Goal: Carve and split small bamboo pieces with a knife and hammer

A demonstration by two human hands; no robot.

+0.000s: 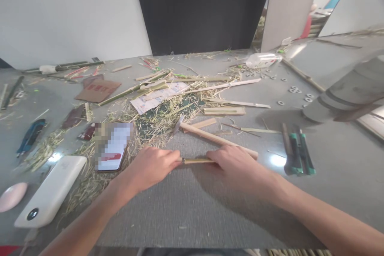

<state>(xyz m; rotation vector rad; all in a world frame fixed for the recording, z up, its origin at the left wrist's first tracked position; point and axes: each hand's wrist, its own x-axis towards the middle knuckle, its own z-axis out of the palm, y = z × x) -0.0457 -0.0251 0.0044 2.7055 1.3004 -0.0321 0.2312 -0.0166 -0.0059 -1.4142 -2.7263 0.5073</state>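
Observation:
A thin bamboo strip (pixel 196 161) runs level between my two hands, low over the grey table. My left hand (pixel 157 164) is closed round its left end, where a small dark spot shows by the fingertips. The right end goes under the fingers of my right hand (pixel 232 162), which are closed on it; that end is hidden. Just beyond my hands lies a hammer (pixel 217 138) with a pale wooden handle, its metal head to the left. Bamboo offcuts (pixel 201 124) rest beside the hammer.
Shavings and bamboo strips (pixel 225 111) cover the middle. Left are a phone (pixel 115 148), a white power bank (pixel 51 192) and a blue cutter (pixel 31 136). Right are green-handled tools (pixel 300 152), several white rings (pixel 295 89), a clear bottle (pixel 261 61) and a large grey cylinder (pixel 345 88).

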